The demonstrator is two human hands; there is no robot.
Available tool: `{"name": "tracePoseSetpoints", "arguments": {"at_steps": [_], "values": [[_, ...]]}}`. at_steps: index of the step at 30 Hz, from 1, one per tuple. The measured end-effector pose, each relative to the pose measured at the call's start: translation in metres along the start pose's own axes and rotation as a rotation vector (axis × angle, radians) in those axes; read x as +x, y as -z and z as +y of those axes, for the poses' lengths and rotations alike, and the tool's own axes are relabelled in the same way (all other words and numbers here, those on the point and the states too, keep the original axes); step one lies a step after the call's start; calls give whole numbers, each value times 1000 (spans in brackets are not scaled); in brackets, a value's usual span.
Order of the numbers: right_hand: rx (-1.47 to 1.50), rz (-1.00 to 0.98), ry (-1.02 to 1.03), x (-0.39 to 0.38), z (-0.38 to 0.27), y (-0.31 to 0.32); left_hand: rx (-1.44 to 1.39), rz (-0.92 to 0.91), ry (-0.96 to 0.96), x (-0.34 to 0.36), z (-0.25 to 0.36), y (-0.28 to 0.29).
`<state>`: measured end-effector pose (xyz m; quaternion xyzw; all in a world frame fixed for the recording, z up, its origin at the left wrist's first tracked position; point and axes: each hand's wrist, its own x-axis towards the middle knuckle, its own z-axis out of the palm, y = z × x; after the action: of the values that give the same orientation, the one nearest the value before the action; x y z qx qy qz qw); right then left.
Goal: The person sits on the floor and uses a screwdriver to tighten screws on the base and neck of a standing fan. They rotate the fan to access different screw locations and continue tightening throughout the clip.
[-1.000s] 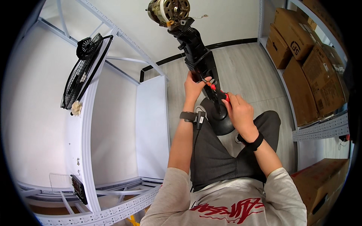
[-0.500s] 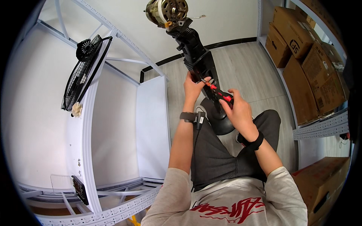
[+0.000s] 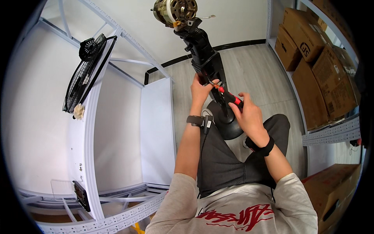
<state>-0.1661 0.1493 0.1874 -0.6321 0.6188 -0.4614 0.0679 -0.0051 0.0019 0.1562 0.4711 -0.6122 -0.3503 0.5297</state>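
Observation:
A partly taken-apart stand fan stands upright in front of me, with its bare metal motor (image 3: pixel 177 11) on top, a black neck and body (image 3: pixel 205 54) below, and a round black base (image 3: pixel 230 130) between my feet. My left hand (image 3: pixel 200 93) grips the body from its left side, the thumb near the screwdriver's tip and the other fingers partly hidden. In my right hand (image 3: pixel 249 117) is a red-and-black screwdriver (image 3: pixel 235 100), held by its handle. Its shaft points up and left at the body; the exact contact spot is too small to make out.
A white shelf on the left bears a black fan grille (image 3: pixel 83 76), a pale knob-like piece (image 3: pixel 78 112), small screws and a dark bit holder (image 3: pixel 81 195). Cardboard boxes (image 3: pixel 302 35) fill the right rack. Another carton (image 3: pixel 331 191) stands at lower right.
The screwdriver's handle has turned, showing its red marks differently. My right fingers have shifted slightly. The motor and upper body have moved a little to the right.

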Motion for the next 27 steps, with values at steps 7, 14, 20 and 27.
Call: {"name": "tracePoseSetpoints", "arguments": {"at_steps": [7,14,20,27], "values": [[-192,-67,102,0,0,2,-37,-8,-8,5,-16,-3],[-110,-104,2,0,3,-1,-24,4,-26,6,-24,-1],[-146,9,143,2,3,0,-15,16,-55,7,-27,-2],[-175,-207,14,-1,6,1,32,31,-58,4,-20,-1]]}}
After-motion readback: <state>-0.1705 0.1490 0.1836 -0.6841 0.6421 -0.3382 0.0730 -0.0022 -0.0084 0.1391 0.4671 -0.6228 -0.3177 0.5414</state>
